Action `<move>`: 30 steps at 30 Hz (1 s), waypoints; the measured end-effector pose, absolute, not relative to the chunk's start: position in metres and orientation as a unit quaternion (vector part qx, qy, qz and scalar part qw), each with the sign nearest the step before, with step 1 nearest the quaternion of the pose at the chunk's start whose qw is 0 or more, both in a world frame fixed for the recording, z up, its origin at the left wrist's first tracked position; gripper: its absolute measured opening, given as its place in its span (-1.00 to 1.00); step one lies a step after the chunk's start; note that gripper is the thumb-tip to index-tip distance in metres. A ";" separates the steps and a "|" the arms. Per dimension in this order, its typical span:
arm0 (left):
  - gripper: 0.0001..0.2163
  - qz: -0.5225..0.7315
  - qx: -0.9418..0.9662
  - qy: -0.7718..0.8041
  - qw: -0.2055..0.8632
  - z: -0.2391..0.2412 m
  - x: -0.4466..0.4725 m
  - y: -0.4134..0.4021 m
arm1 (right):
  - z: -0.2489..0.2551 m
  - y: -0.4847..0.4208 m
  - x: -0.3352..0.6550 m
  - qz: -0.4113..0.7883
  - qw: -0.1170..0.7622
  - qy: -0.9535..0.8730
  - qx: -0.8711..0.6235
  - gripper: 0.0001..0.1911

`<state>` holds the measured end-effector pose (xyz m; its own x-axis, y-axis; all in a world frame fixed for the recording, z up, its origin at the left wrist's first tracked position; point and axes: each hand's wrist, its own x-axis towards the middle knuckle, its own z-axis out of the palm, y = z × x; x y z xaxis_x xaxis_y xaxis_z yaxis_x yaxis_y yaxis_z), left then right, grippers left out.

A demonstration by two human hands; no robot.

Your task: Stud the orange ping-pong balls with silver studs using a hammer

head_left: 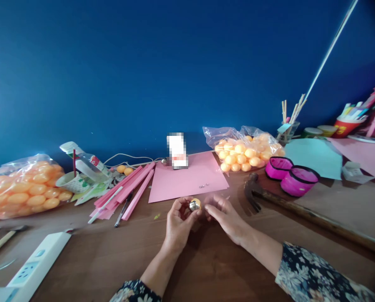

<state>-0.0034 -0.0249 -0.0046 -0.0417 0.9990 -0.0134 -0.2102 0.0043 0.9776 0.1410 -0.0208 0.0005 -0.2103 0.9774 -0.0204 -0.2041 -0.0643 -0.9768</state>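
Observation:
My left hand (178,220) pinches a small orange ball (196,203) with a shiny silver bell (192,206) against it, just above the brown table (112,251). My right hand (226,216) rests right beside the ball, palm down, fingers curled toward it and touching or nearly touching it. Both hands sit in front of a pink paper sheet (187,178) that has a few tiny silver bits on it.
Bags of orange balls lie at the left (22,188) and back right (246,153). Pink paper strips (127,186), a pen, a hammer (269,199), two pink round cases (289,174), a power strip (33,268), a paper cup and bottle surround the spot.

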 end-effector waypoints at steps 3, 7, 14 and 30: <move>-0.65 0.559 0.439 0.451 0.540 -0.002 -0.002 -0.026 | 0.000 -0.021 0.141 0.602 0.481 -0.500 -0.396 -0.86; -0.68 0.557 0.453 0.440 0.540 -0.003 -0.002 -0.026 | -0.002 -0.021 0.141 0.585 0.481 -0.524 -0.389 -0.83; -0.70 0.565 0.483 0.450 0.495 -0.008 -0.003 -0.021 | -0.004 -0.016 0.142 0.593 0.490 -0.485 -0.416 -0.77; -0.74 0.574 0.607 0.477 0.274 -0.009 0.005 -0.034 | -0.017 -0.007 0.145 0.597 0.479 -0.523 -0.374 -0.61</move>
<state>0.0054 -0.0342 -0.0091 -0.1140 0.8930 0.4354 0.2642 -0.3952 0.8798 0.1449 -0.0073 -0.0172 -0.2604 0.9640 0.0545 -0.1817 0.0065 -0.9833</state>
